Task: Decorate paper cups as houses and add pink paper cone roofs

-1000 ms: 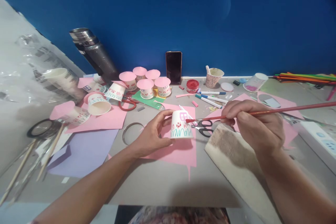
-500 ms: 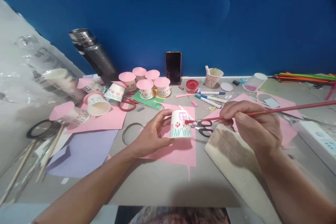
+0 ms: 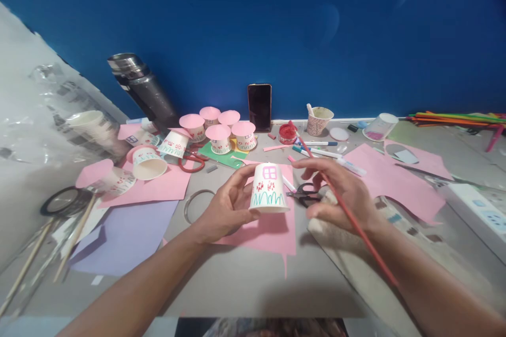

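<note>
My left hand (image 3: pixel 227 204) grips an upturned white paper cup (image 3: pixel 269 195) by its left side, above a pink sheet (image 3: pixel 272 234). The cup bears a pink window, red dabs and a green zigzag near its rim. To its right, my right hand (image 3: pixel 342 192) holds a red paintbrush (image 3: pixel 350 213) that slants across the fingers, its tip beside the red paint pot (image 3: pixel 287 133). That hand's thumb and forefinger are spread toward the cup without touching it. Black-handled scissors (image 3: pixel 306 194) lie between the cup and the right hand, partly covered.
Several decorated cups with pink paper roofs (image 3: pixel 218 132) stand at back left. A phone (image 3: pixel 260 107) leans on the blue wall beside a dark flask (image 3: pixel 148 92). Markers (image 3: pixel 322 151), a tape ring (image 3: pixel 197 205), a cloth (image 3: pixel 336 242) and a power strip (image 3: pixel 476 216) lie around.
The brush tip has left the cup's front and now points back toward the paint pot. My right hand has turned, its thumb and forefinger spreading. The left hand still holds the cup.
</note>
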Motion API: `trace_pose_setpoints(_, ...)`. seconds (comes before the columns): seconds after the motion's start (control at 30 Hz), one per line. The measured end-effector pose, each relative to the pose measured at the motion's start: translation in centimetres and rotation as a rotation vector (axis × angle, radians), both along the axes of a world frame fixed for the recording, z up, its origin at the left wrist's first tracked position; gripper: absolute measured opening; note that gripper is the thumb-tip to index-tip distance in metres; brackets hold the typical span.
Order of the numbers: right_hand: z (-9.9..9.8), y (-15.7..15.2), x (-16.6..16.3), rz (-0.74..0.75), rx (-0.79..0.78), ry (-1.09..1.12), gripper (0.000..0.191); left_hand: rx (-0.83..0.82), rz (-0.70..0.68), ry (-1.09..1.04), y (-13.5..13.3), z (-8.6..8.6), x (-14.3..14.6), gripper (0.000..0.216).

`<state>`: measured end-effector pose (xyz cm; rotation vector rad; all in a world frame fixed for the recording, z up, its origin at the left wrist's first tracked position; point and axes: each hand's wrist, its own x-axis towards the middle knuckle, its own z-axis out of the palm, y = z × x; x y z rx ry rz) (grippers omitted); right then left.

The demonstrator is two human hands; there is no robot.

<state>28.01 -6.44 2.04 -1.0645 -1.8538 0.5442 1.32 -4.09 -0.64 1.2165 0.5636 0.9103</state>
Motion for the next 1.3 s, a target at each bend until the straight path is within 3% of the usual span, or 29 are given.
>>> trace_pose_setpoints(0.07, -0.6, 0.0, -0.6, 0.06, 0.003, -0.087, 0.088, 0.016, -0.01, -0.004, -0.2, 0.0, 0.2, 0.074)
trace_pose_setpoints(0.1, -0.9, -0.1, -0.8, 0.072, 0.005, -0.114, 0.091, 0.021, -0.015, 0.001, -0.3, 0.0, 0.3, 0.074)
trace_pose_setpoints(0.27, -1.5, -0.1, -1.1, 0.102, 0.013, -0.178, 0.077, 0.069, -0.052, 0.074, -0.5, 0.0, 0.4, 0.081)
trace_pose_setpoints(0.4, -1.8, 0.2, -0.8, 0.143, 0.006, -0.208, 0.076, 0.243, 0.002, 0.247, -0.4, -0.3, -0.3, 0.094)
trace_pose_setpoints(0.53, -1.7, 0.4, -0.7, 0.166, -0.021, -0.194, 0.082, 0.379, 0.065, 0.426, -0.2, -0.7, -0.8, 0.089)
trace_pose_setpoints(0.7, -0.6, -0.1, 0.1, -0.002, 0.076, 0.074, 0.029, 0.325, 0.098, 0.407, 0.1, -1.1, -0.6, 0.078)
trace_pose_setpoints(0.8, 0.1, -0.4, 0.7, -0.094, 0.106, 0.324, 0.028, 0.287, 0.142, 0.396, 0.3, -1.3, -0.6, 0.076)
trace_pose_setpoints(0.9, 0.7, -0.7, 1.3, -0.076, 0.094, 0.446, 0.028, 0.284, 0.167, 0.384, 0.5, -1.3, -0.6, 0.077)
trace_pose_setpoints(1.1, 0.6, -1.1, 1.5, -0.061, -0.06, 0.512, 0.021, 0.262, 0.196, 0.385, 0.5, -1.5, -0.7, 0.078)
trace_pose_setpoints(1.3, 0.4, -1.2, 1.4, 0.009, -0.103, 0.413, 0.021, 0.29, 0.202, 0.407, 0.4, -1.2, -0.7, 0.077)
